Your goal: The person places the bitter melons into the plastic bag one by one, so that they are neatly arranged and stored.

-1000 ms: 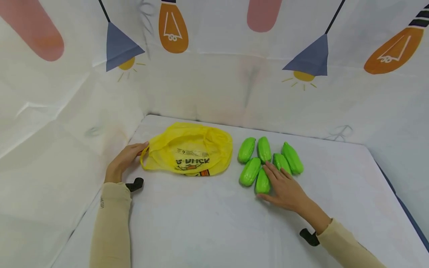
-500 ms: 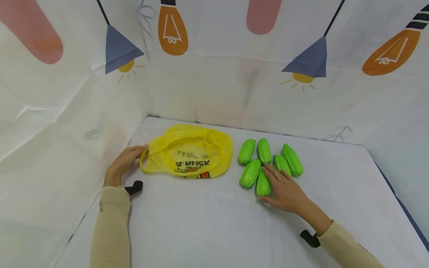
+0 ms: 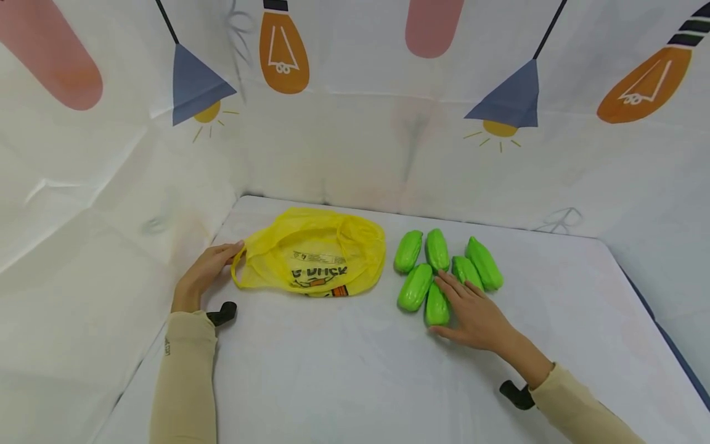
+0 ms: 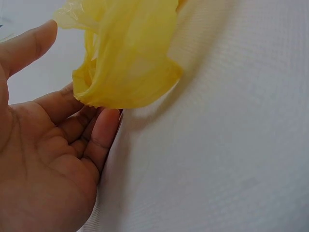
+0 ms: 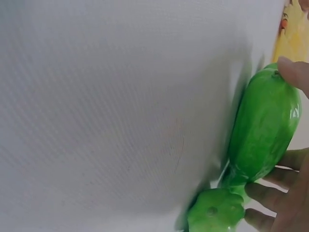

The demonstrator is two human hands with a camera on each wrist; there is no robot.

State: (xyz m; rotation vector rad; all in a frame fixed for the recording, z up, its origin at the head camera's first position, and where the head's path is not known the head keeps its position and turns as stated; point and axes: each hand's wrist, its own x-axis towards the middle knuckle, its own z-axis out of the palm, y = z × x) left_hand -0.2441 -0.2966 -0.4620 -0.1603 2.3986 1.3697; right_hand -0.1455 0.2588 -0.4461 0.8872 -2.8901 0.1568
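"What has the left hand [image 3: 205, 274] got?"

"It's loosely open, thumb and fingers apart, at the looped edge of that thin yellow plastic bag with dark printing [image 3: 316, 246]. The bag lies on the white-covered table [image 3: 333, 370], mouth gaping."

"And the right hand [image 3: 471, 317]?"

"Fingers stretched out, not curled round anything. It spans the nearest glossy green, elongated gourd [image 3: 437, 310], thumb at the near end. Five similar green gourds [image 3: 415, 287] sit close by, right of the bag."

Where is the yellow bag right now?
In the head view, the yellow bag lies left of centre on the white table, between the left hand and the green vegetable-shaped objects.
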